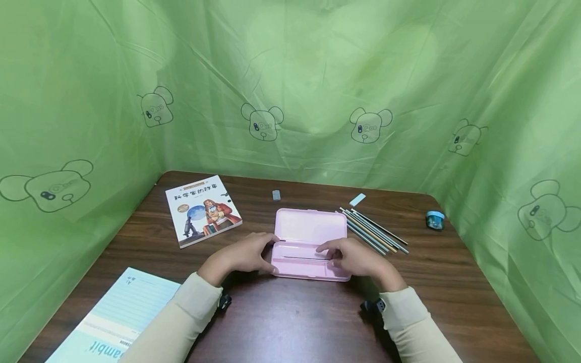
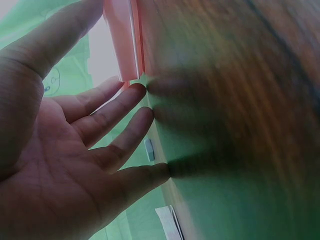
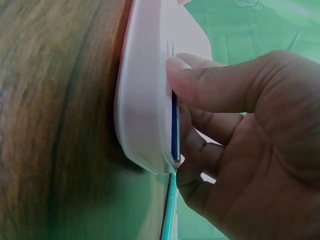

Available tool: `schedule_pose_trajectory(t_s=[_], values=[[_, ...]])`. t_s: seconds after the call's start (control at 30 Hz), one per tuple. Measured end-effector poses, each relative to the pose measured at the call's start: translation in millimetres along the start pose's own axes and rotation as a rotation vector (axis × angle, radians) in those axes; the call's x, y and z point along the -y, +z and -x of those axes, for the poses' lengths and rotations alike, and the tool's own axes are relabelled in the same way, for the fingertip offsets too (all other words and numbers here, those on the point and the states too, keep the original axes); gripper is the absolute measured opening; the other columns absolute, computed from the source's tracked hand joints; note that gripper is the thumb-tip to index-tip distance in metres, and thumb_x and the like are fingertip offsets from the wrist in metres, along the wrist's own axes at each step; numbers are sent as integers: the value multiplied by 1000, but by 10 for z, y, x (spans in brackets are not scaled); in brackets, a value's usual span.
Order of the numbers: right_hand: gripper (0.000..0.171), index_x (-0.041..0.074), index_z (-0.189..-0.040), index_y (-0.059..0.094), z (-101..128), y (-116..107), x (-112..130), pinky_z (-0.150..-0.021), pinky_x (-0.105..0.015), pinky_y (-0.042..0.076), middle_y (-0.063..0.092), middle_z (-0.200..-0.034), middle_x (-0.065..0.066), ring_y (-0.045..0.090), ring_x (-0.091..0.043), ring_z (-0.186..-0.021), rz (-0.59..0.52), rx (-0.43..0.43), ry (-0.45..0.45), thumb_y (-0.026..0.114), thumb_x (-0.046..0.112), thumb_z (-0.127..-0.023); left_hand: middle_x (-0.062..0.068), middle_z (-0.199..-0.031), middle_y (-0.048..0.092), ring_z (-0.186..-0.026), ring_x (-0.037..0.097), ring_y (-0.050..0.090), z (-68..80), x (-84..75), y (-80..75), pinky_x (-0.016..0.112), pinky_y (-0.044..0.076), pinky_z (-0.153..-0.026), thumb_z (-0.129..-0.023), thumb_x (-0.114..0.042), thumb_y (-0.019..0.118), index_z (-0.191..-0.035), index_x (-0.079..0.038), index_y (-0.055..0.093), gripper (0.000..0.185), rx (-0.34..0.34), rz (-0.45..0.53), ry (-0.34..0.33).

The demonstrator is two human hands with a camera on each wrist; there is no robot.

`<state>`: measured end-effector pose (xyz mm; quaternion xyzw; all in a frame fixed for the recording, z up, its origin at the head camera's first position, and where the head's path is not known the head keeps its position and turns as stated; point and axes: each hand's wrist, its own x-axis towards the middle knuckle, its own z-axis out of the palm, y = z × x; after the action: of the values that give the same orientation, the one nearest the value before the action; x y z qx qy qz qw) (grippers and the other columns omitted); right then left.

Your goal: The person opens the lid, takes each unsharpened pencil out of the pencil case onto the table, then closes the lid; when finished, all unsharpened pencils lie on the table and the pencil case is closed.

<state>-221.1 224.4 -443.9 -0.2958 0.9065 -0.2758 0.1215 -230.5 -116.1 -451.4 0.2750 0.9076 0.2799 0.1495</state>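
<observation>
Storybook [image 1: 202, 210] far left; notebook [image 1: 113, 320] near left; erasers [image 1: 276, 195], [image 1: 357, 199]; blue sharpener [image 1: 434, 220] right.

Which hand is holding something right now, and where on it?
The right hand pinches a pencil near its right end inside the pink pencil case; the left hand holds nothing, fingers straight against the case's left edge.
</observation>
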Motion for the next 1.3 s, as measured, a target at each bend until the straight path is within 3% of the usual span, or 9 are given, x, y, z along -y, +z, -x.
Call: schedule_pose_trajectory(t_s=[0.17,0.33,0.63,0.73,0.93,1.3], values=[[37,6,-130,79,6,-38,-21,-81,-26,57,78,-98,-3,67,-8,-91,-44,-36,-5,73,-9,-97,15,-146,70,-138,35,63,2,-6,-3,55,48,-123,-85,-36,98,-145,-5,65,75,-5,-4,1],[29,9,-127,80,47,-135,2,-81,-28,56,77,-100,-7,66,-13,-91,-99,-113,71,75,-2,-100,15,-146,70,-138,34,62,-1,-19,-4,55,48,-123,-85,-35,98,-145,-5,66,74,1,3,-5],[25,4,-124,81,112,-327,-282,-76,-29,54,81,-106,-16,69,-25,-95,-129,-505,223,76,-3,-100,16,-149,68,-142,35,60,11,-58,-15,55,46,-125,-87,-37,97,-148,-4,64,77,9,8,-25],[25,3,-129,79,167,-374,-433,-79,-33,52,80,-110,-18,69,-30,-97,-71,-566,325,72,1,-105,16,-149,68,-142,35,61,13,-55,-6,55,46,-125,-86,-37,97,-147,-4,64,77,7,16,-28],[27,1,-133,76,256,-388,-690,-84,-41,53,79,-118,-22,71,-35,-103,4,-545,482,66,4,-109,15,-149,68,-143,35,60,9,-31,9,54,46,-126,-85,-37,98,-147,-4,64,78,5,23,-30],[23,-1,-125,78,301,-327,-862,-84,-48,54,80,-109,-21,71,-35,-98,46,-489,500,70,2,-104,15,-151,68,-144,35,59,4,-34,-3,54,45,-127,-86,-37,98,-148,-5,64,77,8,16,-39]])
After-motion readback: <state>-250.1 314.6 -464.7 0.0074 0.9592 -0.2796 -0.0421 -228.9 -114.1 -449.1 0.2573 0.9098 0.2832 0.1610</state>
